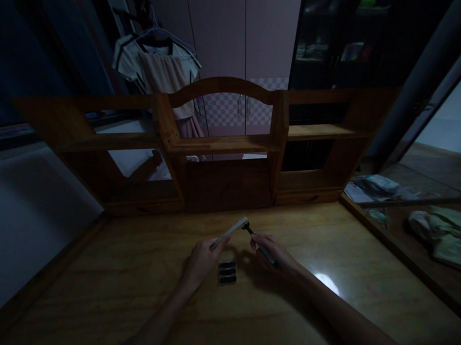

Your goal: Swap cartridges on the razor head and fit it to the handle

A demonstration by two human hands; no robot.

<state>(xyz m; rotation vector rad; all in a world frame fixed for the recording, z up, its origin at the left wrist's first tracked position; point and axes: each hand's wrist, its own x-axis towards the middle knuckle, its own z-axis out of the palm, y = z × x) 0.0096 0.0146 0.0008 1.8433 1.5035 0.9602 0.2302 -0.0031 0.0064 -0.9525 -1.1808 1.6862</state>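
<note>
My left hand (pixel 202 258) is closed around the lower end of a slim pale stick (pixel 233 228), which slants up to the right; its exact kind is too dim to tell. In my right hand (pixel 275 251) is a razor (pixel 265 250) with a grey handle and a dark neck and head, the fingers wrapped round the handle. The razor's head meets the far tip of the stick, or lies right by it. Below and between both hands, a small pack of dark razor cartridges (pixel 227 272) lies flat on the wooden surface.
The wooden bed-like platform (pixel 158 327) ends at a shelved wooden headboard (pixel 224 144). Clothes hang (pixel 162 66) behind it, before a pale wardrobe (pixel 219 30). A white wall (pixel 29 199) bounds the left. Beyond the right edge lies light green cloth (pixel 459 237).
</note>
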